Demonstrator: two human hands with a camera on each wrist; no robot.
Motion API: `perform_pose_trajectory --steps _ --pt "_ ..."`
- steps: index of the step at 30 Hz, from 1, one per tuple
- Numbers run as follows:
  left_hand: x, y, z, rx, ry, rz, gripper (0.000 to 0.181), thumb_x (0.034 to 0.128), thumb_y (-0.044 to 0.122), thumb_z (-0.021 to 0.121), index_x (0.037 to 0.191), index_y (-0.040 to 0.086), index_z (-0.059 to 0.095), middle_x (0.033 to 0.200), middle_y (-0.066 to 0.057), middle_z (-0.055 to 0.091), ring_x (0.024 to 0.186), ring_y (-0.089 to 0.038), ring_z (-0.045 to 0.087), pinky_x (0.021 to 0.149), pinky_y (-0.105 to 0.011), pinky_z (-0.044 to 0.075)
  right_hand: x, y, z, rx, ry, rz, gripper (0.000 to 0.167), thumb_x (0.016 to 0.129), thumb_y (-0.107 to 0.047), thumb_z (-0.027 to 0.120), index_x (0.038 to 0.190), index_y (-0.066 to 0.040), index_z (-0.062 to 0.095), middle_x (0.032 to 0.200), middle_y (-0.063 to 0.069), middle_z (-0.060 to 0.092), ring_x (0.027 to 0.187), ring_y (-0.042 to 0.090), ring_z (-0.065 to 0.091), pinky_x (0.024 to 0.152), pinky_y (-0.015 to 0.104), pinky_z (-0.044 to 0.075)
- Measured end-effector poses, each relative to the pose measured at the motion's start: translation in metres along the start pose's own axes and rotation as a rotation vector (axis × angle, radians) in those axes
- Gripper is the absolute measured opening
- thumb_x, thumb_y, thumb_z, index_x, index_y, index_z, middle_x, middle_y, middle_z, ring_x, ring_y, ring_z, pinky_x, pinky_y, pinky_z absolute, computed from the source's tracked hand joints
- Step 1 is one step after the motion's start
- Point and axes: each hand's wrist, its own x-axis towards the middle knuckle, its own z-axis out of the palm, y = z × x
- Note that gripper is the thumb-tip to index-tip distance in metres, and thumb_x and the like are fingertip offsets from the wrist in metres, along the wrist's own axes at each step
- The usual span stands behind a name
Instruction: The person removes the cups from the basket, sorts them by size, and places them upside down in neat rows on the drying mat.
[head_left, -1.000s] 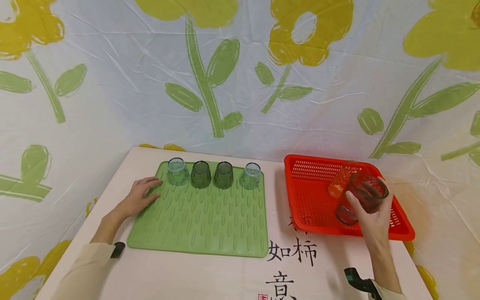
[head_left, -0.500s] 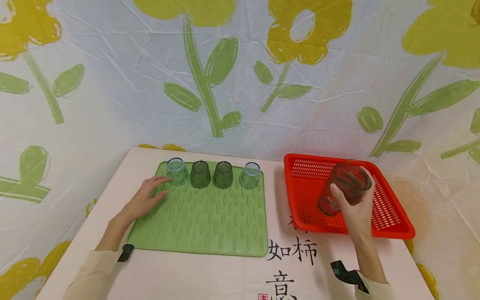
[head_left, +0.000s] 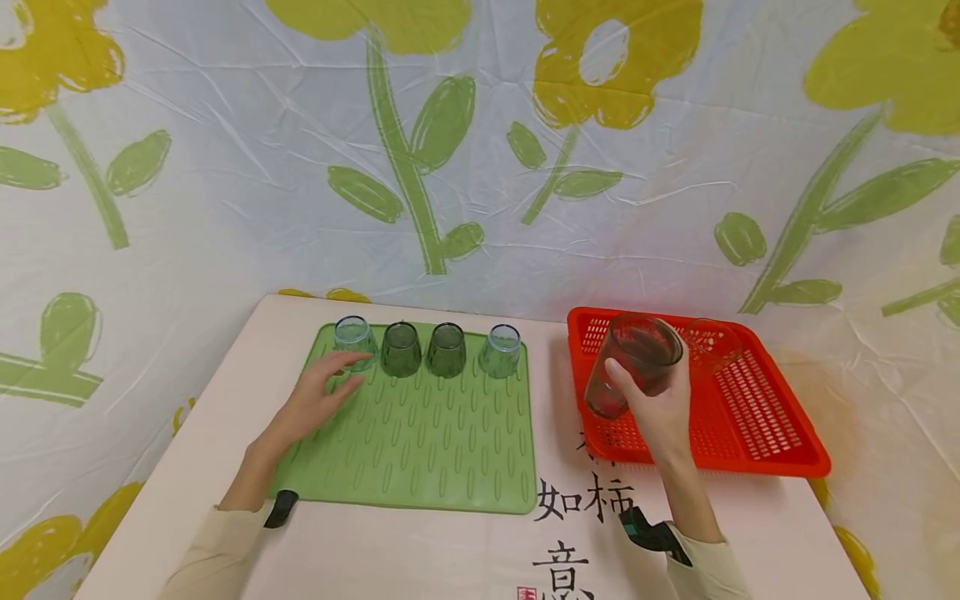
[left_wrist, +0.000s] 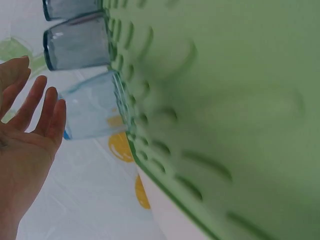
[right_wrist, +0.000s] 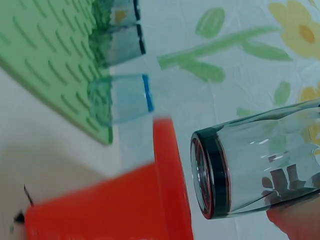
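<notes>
In the head view my right hand [head_left: 663,408] grips a tall dark grey glass [head_left: 637,358], tilted, above the left part of the red basket [head_left: 757,468]. The right wrist view shows the thick base of that glass [right_wrist: 270,145] beside the basket's edge [right_wrist: 172,175]. My left hand [head_left: 318,396] hovers over the green drying mat [head_left: 450,458], fingers apart and holding nothing. It is nearest to the leftmost light blue glass [head_left: 354,335], which it partly covers; in the left wrist view the fingers [left_wrist: 57,117] appear beside that glass [left_wrist: 95,110].
Along the mat's back edge stand two dark glasses [head_left: 402,350] [head_left: 447,350] and, to their right, another light blue glass [head_left: 500,352]. A clear glass [head_left: 712,343] is in the basket's back right, partly behind my right hand. A flowered cloth [head_left: 300,167] hangs behind the table.
My right hand has carried the dark glass left across the basket, uncovering the clear glass again. My left hand has moved right, further over the mat.
</notes>
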Motion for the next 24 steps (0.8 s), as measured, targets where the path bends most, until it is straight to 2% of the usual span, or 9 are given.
perform_pose_trajectory --steps 5,8,12,18,24 --pt "0.005 0.007 0.010 0.009 0.017 0.013 0.037 0.0969 -0.003 0.068 0.134 -0.002 0.064 0.132 -0.016 0.064 0.114 -0.033 0.059 0.093 -0.048 0.050 0.002 0.002 0.022 0.010 -0.043 -0.005 0.076 0.090 0.005 0.073 0.154 -0.015 0.038 0.146 0.010 0.052 0.131 0.027 0.051 0.100 0.023 0.050" --pt "0.009 0.011 0.017 -0.022 0.010 0.021 0.037 0.0976 -0.002 0.067 0.135 -0.003 0.063 0.132 -0.017 0.064 0.116 -0.037 0.059 0.093 -0.052 0.050 0.001 0.003 0.033 0.028 -0.063 -0.011 0.078 0.089 0.006 0.074 0.154 -0.014 0.037 0.146 0.011 0.051 0.131 0.028 0.050 0.101 0.024 0.050" --pt "0.014 0.019 0.027 -0.072 -0.005 -0.001 0.038 0.0994 0.002 0.067 0.138 0.002 0.062 0.133 -0.015 0.063 0.115 -0.039 0.059 0.092 -0.056 0.049 0.002 0.008 0.047 0.067 -0.093 -0.023 0.079 0.088 0.006 0.075 0.154 -0.010 0.036 0.146 0.017 0.050 0.130 0.034 0.051 0.101 0.027 0.051" --pt "0.021 0.031 0.042 -0.134 -0.013 0.007 0.041 0.0989 0.003 0.068 0.140 0.008 0.062 0.134 -0.011 0.063 0.114 -0.039 0.060 0.094 -0.055 0.050 0.000 0.017 0.066 0.130 -0.136 -0.053 0.079 0.087 0.010 0.073 0.154 -0.005 0.034 0.144 0.020 0.052 0.129 0.043 0.051 0.102 0.030 0.051" --pt "0.024 0.041 0.054 -0.235 -0.014 -0.002 0.042 0.0999 0.004 0.067 0.141 0.008 0.061 0.135 -0.009 0.061 0.117 -0.035 0.060 0.097 -0.057 0.050 -0.005 0.023 0.087 0.159 -0.165 -0.050 0.081 0.087 0.008 0.074 0.155 -0.010 0.035 0.148 0.020 0.050 0.132 0.034 0.050 0.110 0.033 0.043"
